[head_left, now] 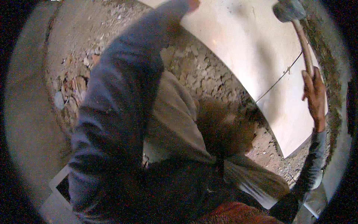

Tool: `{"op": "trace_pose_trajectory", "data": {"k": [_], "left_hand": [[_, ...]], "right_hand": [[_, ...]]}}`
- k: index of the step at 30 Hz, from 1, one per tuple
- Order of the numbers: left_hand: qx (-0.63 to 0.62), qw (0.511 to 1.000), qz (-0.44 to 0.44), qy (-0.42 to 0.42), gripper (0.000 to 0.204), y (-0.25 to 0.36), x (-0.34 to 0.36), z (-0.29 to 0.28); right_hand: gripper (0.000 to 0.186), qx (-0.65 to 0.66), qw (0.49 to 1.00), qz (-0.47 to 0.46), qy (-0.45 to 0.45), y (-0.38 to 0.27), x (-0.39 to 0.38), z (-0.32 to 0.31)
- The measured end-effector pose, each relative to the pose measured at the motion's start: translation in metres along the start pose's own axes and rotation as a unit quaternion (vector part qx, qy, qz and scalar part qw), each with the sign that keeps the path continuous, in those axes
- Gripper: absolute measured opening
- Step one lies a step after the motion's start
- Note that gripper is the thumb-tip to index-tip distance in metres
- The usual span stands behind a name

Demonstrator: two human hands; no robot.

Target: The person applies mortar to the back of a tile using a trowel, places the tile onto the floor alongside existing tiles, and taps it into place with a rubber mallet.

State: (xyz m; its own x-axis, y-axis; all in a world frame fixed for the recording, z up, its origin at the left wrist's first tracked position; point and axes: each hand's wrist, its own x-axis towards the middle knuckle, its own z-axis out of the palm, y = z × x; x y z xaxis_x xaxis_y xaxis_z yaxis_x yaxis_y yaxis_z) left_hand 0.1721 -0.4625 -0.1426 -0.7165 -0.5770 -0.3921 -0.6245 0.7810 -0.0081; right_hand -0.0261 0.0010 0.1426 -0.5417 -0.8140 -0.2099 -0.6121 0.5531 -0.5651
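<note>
My right hand [315, 93] is wrapped round the wooden handle of a mallet [289, 11] at the far right. The mallet's thick grey head points away from me, over the far right part of large pale tiles [238, 41]. A dark joint with a small bit in it runs between two of the tiles. My left arm reaches forward across the view in a dark sleeve. Only a sliver of my left hand [193, 5] shows at the top edge, by the pale tile; its fingers are out of sight.
Loose, lumpy soil [201, 71] lies along the near edge of the tiles. Broken rubble [76, 86] is heaped to the left, beside a grey floor strip [28, 112]. My bent knees in light brown trousers [175, 115] are close to the tile edge. Pale slab-like pieces [56, 209] stand at lower left.
</note>
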Motion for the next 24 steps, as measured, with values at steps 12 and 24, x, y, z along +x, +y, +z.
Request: {"op": "trace_pose_trajectory", "data": {"k": [12,24], "left_hand": [[-0.053,0.921,-0.122,0.365,0.084,0.038,-0.046,0.008],[0.018,0.925,-0.145,0.351,0.083,0.031,-0.052,-0.004]], "right_hand": [[0.03,-0.06,0.995,-0.059,0.054,-0.008,0.147,0.188],[0.03,-0.062,0.988,-0.086,0.115,-0.017,0.188,0.125]]}}
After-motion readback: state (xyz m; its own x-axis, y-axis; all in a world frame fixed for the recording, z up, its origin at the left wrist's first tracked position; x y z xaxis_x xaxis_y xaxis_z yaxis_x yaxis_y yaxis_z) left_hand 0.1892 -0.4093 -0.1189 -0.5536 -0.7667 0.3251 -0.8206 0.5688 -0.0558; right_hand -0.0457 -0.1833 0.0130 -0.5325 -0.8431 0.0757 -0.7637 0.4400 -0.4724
